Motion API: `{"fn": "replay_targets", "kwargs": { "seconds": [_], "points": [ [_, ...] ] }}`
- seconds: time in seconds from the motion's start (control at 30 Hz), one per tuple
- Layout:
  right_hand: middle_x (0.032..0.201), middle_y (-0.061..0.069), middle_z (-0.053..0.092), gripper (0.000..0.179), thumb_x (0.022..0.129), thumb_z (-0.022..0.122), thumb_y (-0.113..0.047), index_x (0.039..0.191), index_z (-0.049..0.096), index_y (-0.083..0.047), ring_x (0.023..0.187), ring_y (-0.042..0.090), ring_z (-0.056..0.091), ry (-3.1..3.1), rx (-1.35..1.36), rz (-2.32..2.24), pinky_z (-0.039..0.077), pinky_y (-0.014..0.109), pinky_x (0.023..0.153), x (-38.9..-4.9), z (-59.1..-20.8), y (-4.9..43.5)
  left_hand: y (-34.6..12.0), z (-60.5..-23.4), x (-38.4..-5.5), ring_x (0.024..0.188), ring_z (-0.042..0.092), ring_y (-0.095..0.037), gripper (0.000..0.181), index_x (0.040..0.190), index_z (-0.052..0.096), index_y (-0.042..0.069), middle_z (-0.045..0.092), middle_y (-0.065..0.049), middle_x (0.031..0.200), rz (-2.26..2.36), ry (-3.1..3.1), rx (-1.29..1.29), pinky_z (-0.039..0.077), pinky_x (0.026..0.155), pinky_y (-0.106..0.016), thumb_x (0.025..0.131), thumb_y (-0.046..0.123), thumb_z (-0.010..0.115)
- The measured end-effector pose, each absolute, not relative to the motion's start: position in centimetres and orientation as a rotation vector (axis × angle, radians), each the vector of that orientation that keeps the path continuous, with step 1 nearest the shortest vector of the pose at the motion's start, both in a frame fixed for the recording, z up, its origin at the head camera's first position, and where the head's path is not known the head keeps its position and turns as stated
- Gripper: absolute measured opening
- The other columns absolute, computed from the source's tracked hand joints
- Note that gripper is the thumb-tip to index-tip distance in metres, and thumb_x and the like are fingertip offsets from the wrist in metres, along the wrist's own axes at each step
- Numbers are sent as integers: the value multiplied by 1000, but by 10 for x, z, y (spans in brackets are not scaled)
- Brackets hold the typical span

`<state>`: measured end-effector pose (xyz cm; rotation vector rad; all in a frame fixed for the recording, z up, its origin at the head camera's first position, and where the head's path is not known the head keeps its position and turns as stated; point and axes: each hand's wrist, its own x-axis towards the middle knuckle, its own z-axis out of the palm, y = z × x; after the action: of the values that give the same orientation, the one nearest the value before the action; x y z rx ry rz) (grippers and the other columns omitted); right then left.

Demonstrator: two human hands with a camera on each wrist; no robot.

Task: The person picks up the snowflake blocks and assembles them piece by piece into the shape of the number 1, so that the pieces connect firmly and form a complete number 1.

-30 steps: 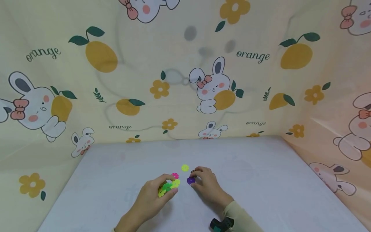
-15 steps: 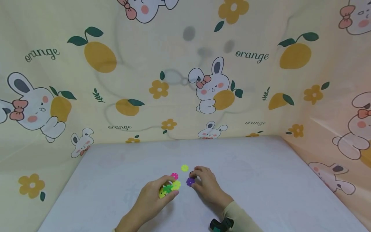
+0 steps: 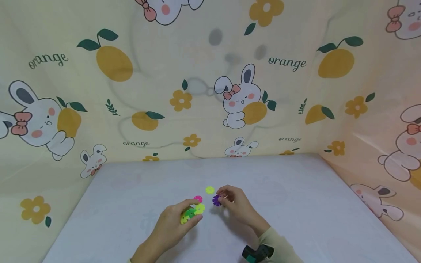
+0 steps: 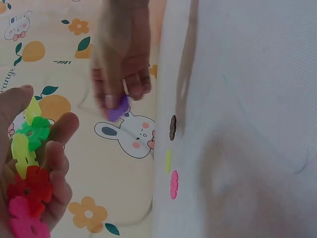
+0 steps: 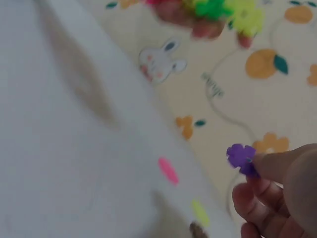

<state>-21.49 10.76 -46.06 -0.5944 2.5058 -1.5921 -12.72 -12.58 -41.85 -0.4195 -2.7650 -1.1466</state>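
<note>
My left hand (image 3: 174, 223) holds a row of linked flower-shaped plastic snap pieces. In the left wrist view the row has a green piece (image 4: 34, 133), a red piece (image 4: 30, 191) and a pink piece (image 4: 27, 220), with yellow ones between. My right hand (image 3: 241, 206) pinches a purple flower piece (image 5: 240, 156) between thumb and fingers. It is raised off the table and apart from the row. Loose on the table lie a yellow piece (image 3: 209, 190), a pink piece (image 3: 198, 199) and a brown piece (image 4: 172, 128); the right hand hides the brown one in the head view.
The white tabletop (image 3: 289, 219) spreads around both hands. Behind it and at the sides hangs a cream cloth (image 3: 197, 124) printed with rabbits and oranges. A black strapped device (image 3: 258, 252) sits on the right wrist.
My right hand has lifted and shifted slightly right, and the purple piece has turned in its fingers. The left hand and its row stay nearly still.
</note>
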Motion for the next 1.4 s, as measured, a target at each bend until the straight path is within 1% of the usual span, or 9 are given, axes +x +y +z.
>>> {"fn": "replay_targets", "kwargs": {
  "seconds": [0.13, 0.27, 0.4, 0.5, 0.6, 0.93, 1.17, 1.27, 1.4],
  "points": [
    [98, 14, 68, 16, 100, 62, -9, 113, 66, 0, 73, 12, 62, 2361, -623, -1700, 58, 32, 70, -208, -448, 107, -125, -420, -127, 69, 49, 0, 37, 120, 70, 18, 76, 3, 96, -1166, -2729, -432, 43, 64, -18, 91, 41, 74],
    [99, 13, 68, 16, 101, 61, -10, 112, 66, 0, 71, 10, 62, 2264, -635, -1785, 57, 27, 71, -201, -437, 105, -125, -422, -126, 68, 47, 1, 35, 120, 70, 19, 73, 7, 90, -1186, -2688, -459, 43, 63, -18, 91, 39, 74],
    [99, 8, 68, 17, 101, 61, -9, 112, 65, 2, 71, 7, 63, 2179, -648, -1862, 56, 22, 72, -195, -430, 103, -124, -423, -125, 73, 51, 1, 32, 119, 71, 22, 74, 6, 97, -1210, -2661, -452, 47, 70, -20, 92, 38, 74],
    [98, 7, 69, 19, 100, 61, -8, 113, 63, 5, 72, 6, 64, 2123, -683, -1907, 57, 21, 73, -191, -426, 102, -123, -423, -125, 83, 58, 0, 31, 118, 72, 22, 76, 2, 108, -1228, -2650, -425, 52, 77, -23, 91, 37, 74],
    [97, 8, 68, 20, 100, 61, -7, 113, 62, 8, 73, 5, 64, 2079, -726, -1934, 57, 21, 74, -188, -423, 101, -122, -423, -125, 88, 63, -3, 31, 119, 73, 21, 76, 0, 112, -1252, -2644, -397, 54, 80, -25, 91, 35, 75],
    [101, 6, 66, 23, 99, 60, -3, 118, 60, 10, 78, 5, 67, 1993, -742, -1989, 58, 21, 78, -181, -415, 97, -120, -423, -125, 83, 61, 0, 32, 117, 73, 19, 77, 2, 102, -1295, -2629, -406, 52, 76, -23, 91, 38, 75],
    [99, 2, 67, 24, 98, 61, -2, 119, 60, 10, 80, 5, 67, 1973, -739, -2005, 59, 22, 79, -178, -415, 92, -119, -423, -124, 90, 65, -5, 34, 118, 73, 17, 77, -2, 110, -1303, -2651, -415, 53, 77, -22, 91, 38, 74],
    [100, 4, 68, 22, 98, 61, -3, 117, 61, 9, 80, 5, 67, 1991, -753, -2005, 59, 22, 79, -176, -415, 90, -119, -422, -124, 91, 66, -6, 34, 118, 72, 16, 77, -4, 112, -1311, -2648, -418, 54, 78, -22, 91, 37, 74],
    [99, 14, 69, 16, 97, 62, -2, 112, 65, 5, 79, 6, 68, 2098, -794, -2000, 60, 26, 79, -173, -415, 88, -118, -421, -124, 90, 65, -6, 30, 117, 72, 16, 76, -5, 112, -1365, -2627, -399, 54, 77, -21, 91, 30, 76]
  ]
}}
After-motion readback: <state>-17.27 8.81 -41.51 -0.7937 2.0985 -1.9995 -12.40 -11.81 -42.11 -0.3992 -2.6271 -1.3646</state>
